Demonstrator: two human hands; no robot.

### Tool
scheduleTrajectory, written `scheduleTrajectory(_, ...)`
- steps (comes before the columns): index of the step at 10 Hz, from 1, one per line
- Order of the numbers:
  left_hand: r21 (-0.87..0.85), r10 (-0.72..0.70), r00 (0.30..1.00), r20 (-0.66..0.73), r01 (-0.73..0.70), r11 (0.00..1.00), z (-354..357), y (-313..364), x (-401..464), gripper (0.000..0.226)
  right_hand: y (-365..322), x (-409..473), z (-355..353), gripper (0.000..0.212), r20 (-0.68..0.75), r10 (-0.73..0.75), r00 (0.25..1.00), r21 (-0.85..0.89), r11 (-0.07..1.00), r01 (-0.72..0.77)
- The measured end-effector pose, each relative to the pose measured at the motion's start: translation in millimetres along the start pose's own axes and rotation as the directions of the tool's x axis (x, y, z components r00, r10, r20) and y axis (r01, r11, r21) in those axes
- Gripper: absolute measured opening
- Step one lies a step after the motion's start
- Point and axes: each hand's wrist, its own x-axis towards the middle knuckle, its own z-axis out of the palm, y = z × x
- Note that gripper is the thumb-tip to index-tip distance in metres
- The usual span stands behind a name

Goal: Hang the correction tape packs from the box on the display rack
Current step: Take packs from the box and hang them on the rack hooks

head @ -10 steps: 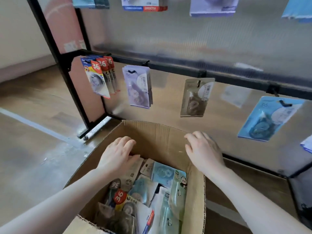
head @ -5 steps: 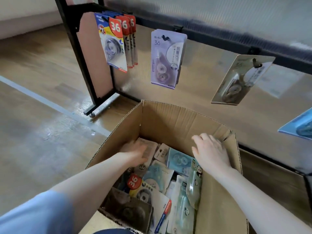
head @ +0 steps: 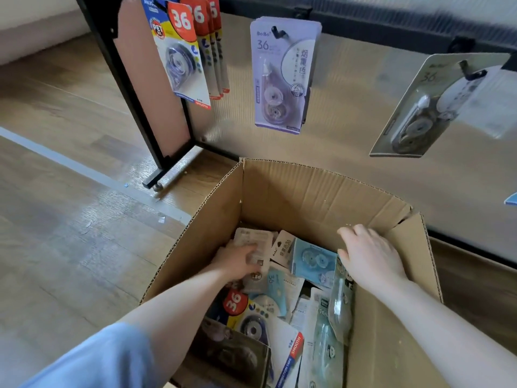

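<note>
Left hand (head: 237, 261) was down in the cardboard box (head: 293, 191), fingers closing on a pale correction tape pack (head: 256, 245) atop the loose pile; right hand (head: 369, 256) hovered over the packs by the box's right wall, fingers relaxed, grasping nothing. Beyond, the display rack (head: 134, 107) carried hung orange-blue packs (head: 181, 51), a purple pack (head: 279, 74) and a grey pack (head: 428, 107).

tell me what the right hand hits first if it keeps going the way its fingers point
Probably the box's far wall: the right hand hovers over the packs with fingers aimed at the far corner. Depth is unclear, so it might pass over the rim instead.
</note>
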Motion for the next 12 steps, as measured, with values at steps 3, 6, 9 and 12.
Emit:
scheduleTrajectory(3,-0.51,-0.005,0.963,-0.269,-0.138,0.849,17,-24,19,0.04,7,-4,2,0.027,0.048,0.042,0.998,-0.016,0.999,-0.042)
scheduleTrajectory(6,-0.721,0.082,0.979,-0.188,-0.194,0.665,23,-5,22,0.064,7,-6,2,0.025,0.057,0.016,0.998,-0.015,1.0,-0.015)
scheduleTrajectory(9,-0.06,0.405,0.877,-0.257,-0.433,0.899,29,3,36,0.095,9,-8,-1,0.03,0.064,0.036,0.997,-0.003,0.999,-0.036)
scheduleTrajectory(12,0.562,0.832,0.544,-0.11,-0.656,0.503,-10,26,40,0.031,12,-8,-2,0.03,0.058,0.064,0.996,0.03,0.997,-0.066)
